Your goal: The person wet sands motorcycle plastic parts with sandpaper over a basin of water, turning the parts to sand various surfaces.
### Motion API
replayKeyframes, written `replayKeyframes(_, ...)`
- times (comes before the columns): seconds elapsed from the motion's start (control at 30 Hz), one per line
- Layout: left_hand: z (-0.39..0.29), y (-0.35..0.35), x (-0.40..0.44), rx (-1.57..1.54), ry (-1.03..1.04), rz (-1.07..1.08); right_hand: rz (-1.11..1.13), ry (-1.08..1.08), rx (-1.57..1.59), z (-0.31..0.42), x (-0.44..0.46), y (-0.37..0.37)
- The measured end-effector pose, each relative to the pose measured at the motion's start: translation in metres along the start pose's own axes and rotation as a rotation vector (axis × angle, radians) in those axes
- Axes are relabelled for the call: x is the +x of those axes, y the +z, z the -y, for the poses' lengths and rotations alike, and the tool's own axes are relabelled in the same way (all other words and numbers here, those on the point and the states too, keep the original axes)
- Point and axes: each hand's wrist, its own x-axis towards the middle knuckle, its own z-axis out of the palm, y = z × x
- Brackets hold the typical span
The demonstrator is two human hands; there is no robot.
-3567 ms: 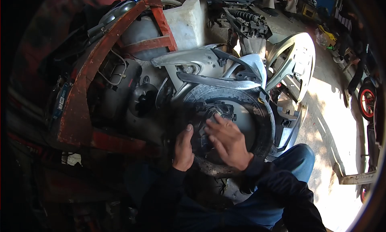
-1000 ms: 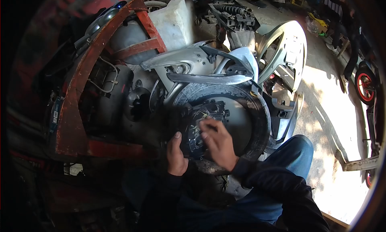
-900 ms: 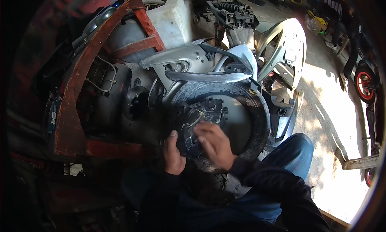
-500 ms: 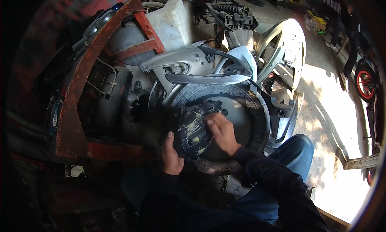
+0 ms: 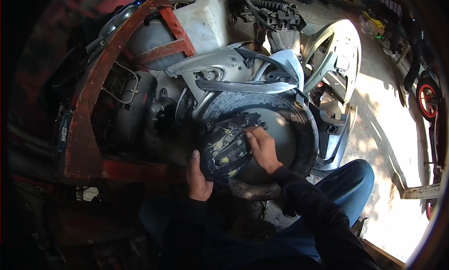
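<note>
A black part with yellowish patches (image 5: 227, 148) is tilted above a tire (image 5: 306, 144). My left hand (image 5: 199, 179) is wrapped round its lower left edge, the thumb pointing up and the other fingers mostly hidden under it. My right hand (image 5: 263, 146) lies at the part's right side, its fingers bent and pressed together near the upper right edge. Whatever these fingers pinch, if anything, is too small to make out. Inside the tire shows a pale grey round surface (image 5: 276, 129).
Silver fairing panels (image 5: 224, 66) lean over the tire's far side. A red metal frame (image 5: 84, 129) stands on the left, around a dark cylinder (image 5: 135, 99). A pale curved panel (image 5: 346, 55) stands at the right. Farther right is a red-rimmed wheel (image 5: 426, 99).
The black part has turned, so more of its yellow-patched face shows. My right hand has moved from over its middle to its right side. My left hand has shifted slightly left.
</note>
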Motion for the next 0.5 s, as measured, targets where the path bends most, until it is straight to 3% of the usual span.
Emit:
replayKeyframes(0.03,0.0,0.001,0.001,0.039,0.04,-0.012,-0.001,-0.007,0.002,-0.001,-0.003,0.005)
replayKeyframes(0.13,0.0,-0.004,0.0,0.067,0.02,0.029,0.029,-0.348,-0.068,0.04,-0.019,0.017)
replayKeyframes(0.23,-0.002,-0.006,0.001,0.047,0.007,0.049,0.029,-0.249,-0.094,-0.001,-0.011,0.009)
replayKeyframes(0.27,-0.001,-0.006,-0.001,0.036,0.004,0.043,-0.004,-0.041,-0.044,-0.02,-0.006,0.006)
replayKeyframes(0.3,-0.001,-0.006,-0.002,0.036,0.009,0.042,-0.001,-0.045,-0.042,-0.012,-0.011,0.012)
replayKeyframes(0.37,0.002,-0.003,0.001,0.07,0.023,-0.008,0.0,-0.224,-0.09,0.022,-0.021,0.024)
replayKeyframes(0.4,0.003,-0.008,-0.002,0.074,0.014,-0.012,0.098,-0.432,-0.038,0.042,-0.026,0.027)
replayKeyframes(0.43,0.003,-0.011,-0.002,0.162,0.11,0.057,0.164,-0.466,-0.054,0.064,-0.027,0.029)
replayKeyframes(0.5,-0.001,-0.009,0.002,0.253,0.214,0.137,0.071,-0.392,-0.048,0.03,-0.019,0.029)
